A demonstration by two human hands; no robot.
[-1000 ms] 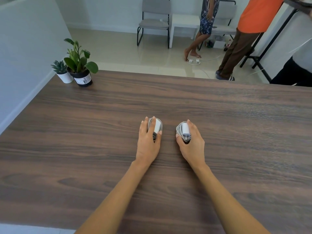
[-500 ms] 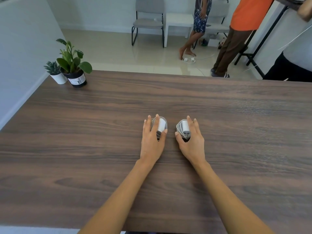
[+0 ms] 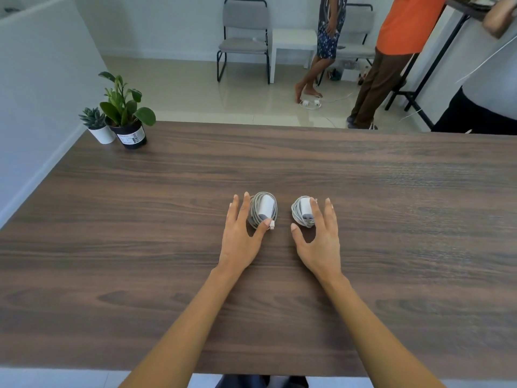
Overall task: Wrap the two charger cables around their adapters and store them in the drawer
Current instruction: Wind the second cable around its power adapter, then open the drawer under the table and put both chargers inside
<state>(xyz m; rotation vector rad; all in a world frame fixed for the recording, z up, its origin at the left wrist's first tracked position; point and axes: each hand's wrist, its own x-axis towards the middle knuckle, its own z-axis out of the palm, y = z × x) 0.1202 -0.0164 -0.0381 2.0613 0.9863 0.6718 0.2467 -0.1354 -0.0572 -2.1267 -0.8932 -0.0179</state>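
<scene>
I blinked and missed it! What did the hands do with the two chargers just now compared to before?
Both hands opened up. The left hand and right hand uncurled their fingers from the left wrapped charger and right wrapped charger and spread out; only the left thumb touches now. The chargers stayed put on the wooden table, wound up.

The left hand (image 3: 240,233) hides one side of the left wrapped adapter (image 3: 263,210); bystanders are cut off above.

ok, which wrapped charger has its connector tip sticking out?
The left charger, by the left hand: a white connector tip pokes out beside the thumb. The right charger shows no loose tip.
</scene>
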